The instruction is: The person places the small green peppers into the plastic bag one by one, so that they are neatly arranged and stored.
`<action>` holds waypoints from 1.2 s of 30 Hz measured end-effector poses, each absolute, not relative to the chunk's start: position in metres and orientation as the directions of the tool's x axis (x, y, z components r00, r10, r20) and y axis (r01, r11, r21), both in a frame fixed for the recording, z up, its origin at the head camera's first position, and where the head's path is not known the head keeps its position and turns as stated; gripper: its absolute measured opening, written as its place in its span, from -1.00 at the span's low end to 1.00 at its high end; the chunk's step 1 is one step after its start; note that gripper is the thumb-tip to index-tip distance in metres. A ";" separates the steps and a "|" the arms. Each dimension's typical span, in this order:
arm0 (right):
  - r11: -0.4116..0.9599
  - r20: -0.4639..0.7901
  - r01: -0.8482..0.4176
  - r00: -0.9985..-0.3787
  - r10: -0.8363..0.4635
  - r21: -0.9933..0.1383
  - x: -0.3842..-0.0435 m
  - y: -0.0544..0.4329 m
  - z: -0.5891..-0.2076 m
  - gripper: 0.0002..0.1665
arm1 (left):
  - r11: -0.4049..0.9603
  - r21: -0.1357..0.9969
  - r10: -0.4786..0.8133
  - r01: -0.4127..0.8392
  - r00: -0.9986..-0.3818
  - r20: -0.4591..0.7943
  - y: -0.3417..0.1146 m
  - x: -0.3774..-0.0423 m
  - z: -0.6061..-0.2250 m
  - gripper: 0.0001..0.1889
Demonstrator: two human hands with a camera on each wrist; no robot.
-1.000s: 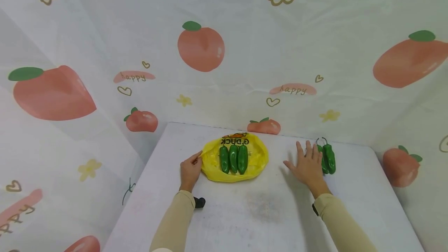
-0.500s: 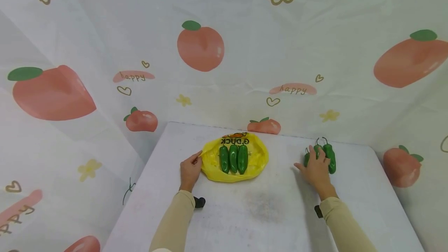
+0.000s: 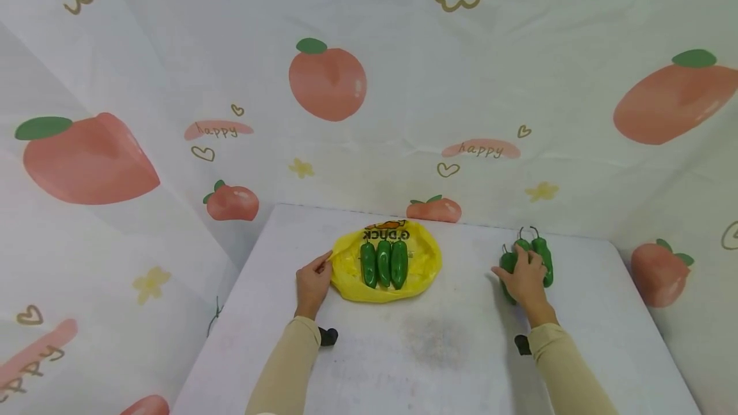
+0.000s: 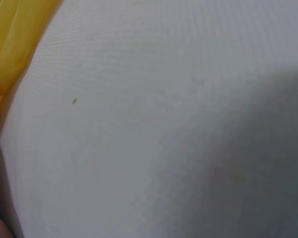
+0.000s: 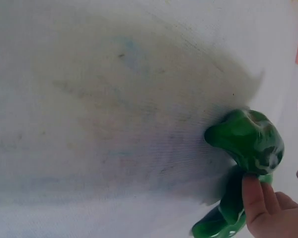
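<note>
My left hand [image 3: 311, 287] pinches the left edge of a yellow plastic bag [image 3: 426, 264], rolled open on the table. Three green peppers [image 3: 384, 266] lie side by side in it. Over at the right, my right hand [image 3: 528, 277] reaches among three more peppers. Its thumb stands out to the left of the left pepper [image 5: 251, 141], with a gap between. The other fingers [image 5: 253, 198] lie along that pepper's right side, touching the peppers and partly covering the middle pepper [image 3: 521, 245]. The right pepper [image 3: 544, 256] lies beyond them.
The white table [image 3: 403, 370] meets a cloth wall [image 3: 380, 165] printed with peaches right behind the bag and peppers. Cloth also hangs along both sides. Dark straps [image 3: 327, 337] show at the wrists.
My right hand has moved right and down over the loose peppers, its spread fingers bending. The left pepper now shows between thumb and fingers. My left hand stays at the bag's edge.
</note>
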State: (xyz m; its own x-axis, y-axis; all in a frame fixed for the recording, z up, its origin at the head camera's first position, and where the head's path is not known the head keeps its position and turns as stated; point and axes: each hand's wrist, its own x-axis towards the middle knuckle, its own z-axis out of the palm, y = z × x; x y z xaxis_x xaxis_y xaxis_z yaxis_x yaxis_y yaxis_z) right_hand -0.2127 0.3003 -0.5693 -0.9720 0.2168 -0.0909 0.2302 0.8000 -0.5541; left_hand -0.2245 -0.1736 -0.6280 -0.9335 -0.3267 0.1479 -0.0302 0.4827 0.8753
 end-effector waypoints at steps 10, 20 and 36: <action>0.769 -0.129 0.256 -0.966 0.224 -0.586 -0.210 0.299 -0.570 -0.07 | 0.497 0.867 -0.311 0.025 -0.928 0.205 -0.174 -0.226 -0.632 -0.69; 0.752 -0.162 0.281 -0.960 0.230 -0.597 -0.212 0.298 -0.571 -0.07 | 0.508 0.861 -0.309 0.023 -0.928 0.207 -0.175 -0.229 -0.632 -0.69; 0.788 -0.270 0.273 -0.952 0.141 -0.551 -0.220 0.299 -0.565 -0.08 | 0.501 0.866 -0.325 -0.007 -0.928 0.181 -0.174 -0.225 -0.633 -0.68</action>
